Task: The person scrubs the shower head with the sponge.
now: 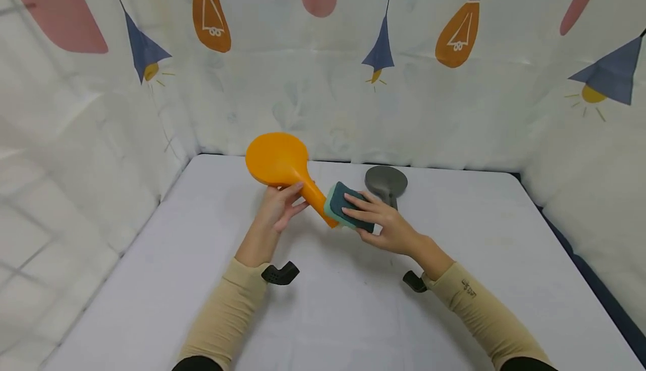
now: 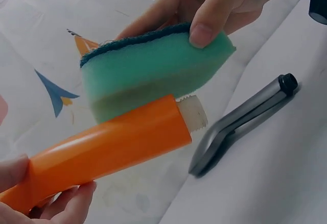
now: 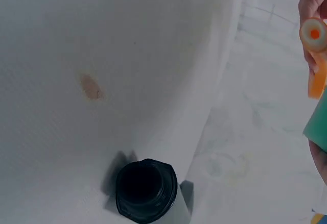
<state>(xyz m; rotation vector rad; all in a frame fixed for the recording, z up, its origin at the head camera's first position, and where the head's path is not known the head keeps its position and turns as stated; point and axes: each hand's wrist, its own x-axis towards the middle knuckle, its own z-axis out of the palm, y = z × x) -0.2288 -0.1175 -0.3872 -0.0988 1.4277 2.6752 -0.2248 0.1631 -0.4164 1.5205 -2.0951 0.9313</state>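
Note:
My left hand (image 1: 276, 209) grips an orange shower head (image 1: 276, 158) by its handle, above the white table. The round head points up and left, while the handle slants down to the right. A pale threaded end (image 2: 194, 114) sticks out of the handle in the left wrist view. My right hand (image 1: 391, 226) holds a sponge (image 1: 351, 207) with a light green foam side and a dark scouring side. The foam faces the orange handle and lies right at its lower end. In the right wrist view, the sponge (image 3: 319, 124) shows only at the right edge.
Behind my right hand, a grey shower head (image 1: 386, 180) lies on the white table (image 1: 343, 315), its dark threaded end (image 3: 145, 191) towards me. A white cloth with printed lamps and bulbs (image 1: 328, 91) hangs around the table's back and sides.

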